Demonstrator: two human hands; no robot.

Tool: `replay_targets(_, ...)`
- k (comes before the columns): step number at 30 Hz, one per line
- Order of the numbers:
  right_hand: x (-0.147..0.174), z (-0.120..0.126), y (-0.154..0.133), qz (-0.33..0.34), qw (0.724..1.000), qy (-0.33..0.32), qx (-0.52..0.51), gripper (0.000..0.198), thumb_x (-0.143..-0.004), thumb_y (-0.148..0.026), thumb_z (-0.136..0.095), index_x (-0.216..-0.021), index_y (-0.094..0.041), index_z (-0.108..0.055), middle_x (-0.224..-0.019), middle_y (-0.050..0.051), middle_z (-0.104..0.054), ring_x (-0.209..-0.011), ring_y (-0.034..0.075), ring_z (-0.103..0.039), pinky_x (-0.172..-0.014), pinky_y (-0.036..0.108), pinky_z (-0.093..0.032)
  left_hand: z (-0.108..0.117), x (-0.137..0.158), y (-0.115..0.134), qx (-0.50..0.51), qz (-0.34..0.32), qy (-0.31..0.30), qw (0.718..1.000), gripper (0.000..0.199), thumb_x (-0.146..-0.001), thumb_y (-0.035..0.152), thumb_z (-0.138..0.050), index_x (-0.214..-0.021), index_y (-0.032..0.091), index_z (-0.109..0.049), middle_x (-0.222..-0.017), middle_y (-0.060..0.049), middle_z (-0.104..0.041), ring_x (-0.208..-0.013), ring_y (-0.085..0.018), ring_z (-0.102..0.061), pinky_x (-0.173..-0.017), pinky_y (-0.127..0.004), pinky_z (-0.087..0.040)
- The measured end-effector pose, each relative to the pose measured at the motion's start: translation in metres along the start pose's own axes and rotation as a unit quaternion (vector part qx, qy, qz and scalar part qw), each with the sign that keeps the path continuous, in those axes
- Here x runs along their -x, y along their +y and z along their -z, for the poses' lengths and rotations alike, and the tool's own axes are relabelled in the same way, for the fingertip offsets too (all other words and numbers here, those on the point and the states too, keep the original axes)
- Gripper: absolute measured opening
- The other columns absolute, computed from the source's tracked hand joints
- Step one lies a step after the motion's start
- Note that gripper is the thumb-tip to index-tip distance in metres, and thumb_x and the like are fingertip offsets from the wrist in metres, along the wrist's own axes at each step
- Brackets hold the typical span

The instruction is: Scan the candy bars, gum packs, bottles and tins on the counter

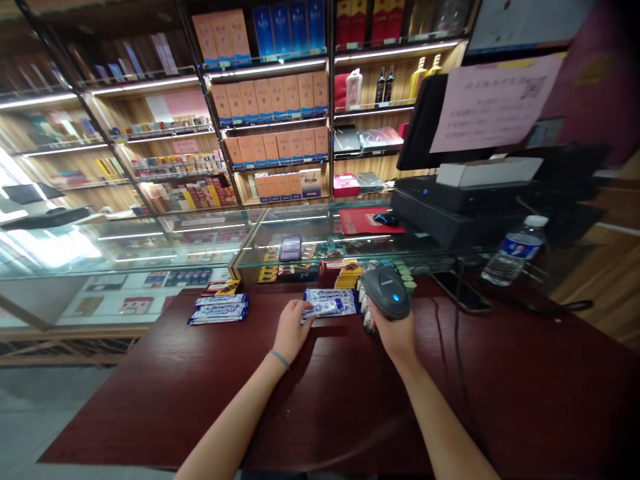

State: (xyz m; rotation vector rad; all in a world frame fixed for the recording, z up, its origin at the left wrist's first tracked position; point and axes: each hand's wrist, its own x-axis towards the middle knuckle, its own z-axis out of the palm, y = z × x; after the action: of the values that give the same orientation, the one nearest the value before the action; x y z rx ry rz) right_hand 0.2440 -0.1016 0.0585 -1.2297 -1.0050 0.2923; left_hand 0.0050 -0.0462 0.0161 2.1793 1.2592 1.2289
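My right hand (pixel 399 333) is wrapped around a dark grey handheld barcode scanner (pixel 386 292), which has a blue light lit on top. The fingers of my left hand (pixel 294 325) close on the left end of a slim blue-and-white packet (pixel 326 307). Under and behind it lies a row of similar packets (pixel 345 295). Another group of these blue-and-white packets (pixel 219 309) sits farther left on the dark red tabletop (pixel 210 387). Small cylindrical items stand partly hidden behind the scanner.
Yellow and red boxes (pixel 349 275) line the table's back edge before a glass counter (pixel 265 233). On the right are a phone (pixel 463 292), a water bottle (pixel 515 253) and a hanging cable (pixel 457 333). Behind stand a monitor (pixel 423 123) and shelves of boxes (pixel 270 100).
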Motion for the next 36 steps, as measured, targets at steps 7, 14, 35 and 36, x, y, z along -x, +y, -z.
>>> replay_targets(7,0.001,0.002,-0.001,-0.007,1.000,0.000,0.007,0.044,-0.077,-0.048,-0.076,-0.106,-0.016,-0.067,-0.070,0.007,-0.074,-0.068,0.027,-0.073,-0.060,0.038,-0.061,-0.039,-0.002,0.017,-0.109,-0.035,-0.061,0.991,0.023,-0.083,0.014,-0.065,-0.102,0.027,-0.067,-0.108,-0.008,-0.063,-0.102,-0.029,-0.057,-0.089,-0.042,-0.044)
replay_targets(14,0.002,0.001,0.001,0.005,1.000,0.013,0.007,0.045,-0.075,-0.045,-0.077,-0.109,-0.016,-0.066,-0.082,0.012,-0.076,-0.087,0.033,-0.074,-0.071,0.043,-0.063,-0.054,-0.001,0.014,-0.119,-0.036,-0.058,0.991,0.023,-0.084,0.020,-0.068,-0.106,0.026,-0.065,-0.111,-0.010,-0.063,-0.106,-0.031,-0.055,-0.091,-0.045,-0.042)
replay_targets(35,0.002,0.004,-0.002,0.021,0.999,-0.033,0.028,0.040,-0.078,-0.047,-0.075,-0.105,-0.018,-0.068,-0.072,0.007,-0.073,-0.073,0.028,-0.073,-0.061,0.038,-0.062,-0.039,-0.005,0.011,-0.093,-0.005,-0.033,0.995,0.028,-0.081,0.025,-0.072,-0.109,0.027,-0.067,-0.111,-0.010,-0.064,-0.107,-0.032,-0.055,-0.093,-0.046,-0.041)
replay_targets(36,0.003,0.004,-0.001,0.022,0.999,-0.035,0.029,0.040,-0.078,-0.047,-0.075,-0.104,-0.018,-0.068,-0.070,0.006,-0.072,-0.068,0.026,-0.072,-0.059,0.037,-0.061,-0.030,-0.005,0.009,-0.094,-0.001,-0.028,0.995,0.030,-0.081,0.025,-0.073,-0.110,0.028,-0.067,-0.112,-0.010,-0.064,-0.109,-0.032,-0.055,-0.095,-0.046,-0.040)
